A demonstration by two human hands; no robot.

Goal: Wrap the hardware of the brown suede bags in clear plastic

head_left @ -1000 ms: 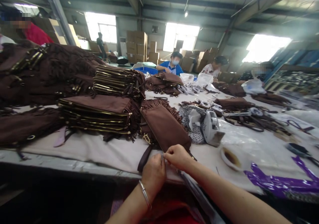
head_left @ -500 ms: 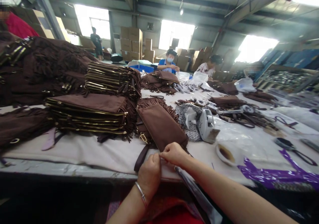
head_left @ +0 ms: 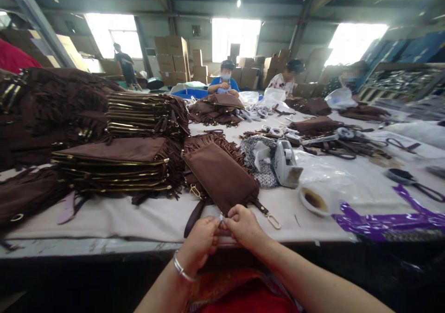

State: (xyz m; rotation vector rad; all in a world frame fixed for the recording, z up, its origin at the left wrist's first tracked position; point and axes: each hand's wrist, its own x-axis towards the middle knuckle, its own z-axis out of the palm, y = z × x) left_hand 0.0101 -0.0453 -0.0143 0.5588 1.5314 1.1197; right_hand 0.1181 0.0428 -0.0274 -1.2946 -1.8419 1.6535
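Observation:
A brown fringed bag point(head_left: 220, 176) lies in front of me, atop another bag, its near corner at my fingertips. My left hand point(head_left: 202, 235), a bangle on its wrist, is pinched shut by that corner. Facing it, my right hand point(head_left: 243, 226) is also closed, fingertips meeting the left ones. Between them shows a small whitish piece point(head_left: 221, 217), too small to name. A brown strap with a gold clasp point(head_left: 273, 221) extends right of the bag. Another gold clasp point(head_left: 195, 191) hangs on its left, above a dark strap end point(head_left: 193, 220).
Stacks of brown bags point(head_left: 114, 148) fill the left. A tape dispenser point(head_left: 288, 164), a shallow dish with brown residue point(head_left: 314, 201) and purple plastic point(head_left: 378, 224) lie to the right. Several people work across the table, one in blue point(head_left: 222, 86).
My view has shifted slightly. The right hand has turned a little, the whitish piece now shows between the fingertips, and the clasped strap has come into sight on the table at right.

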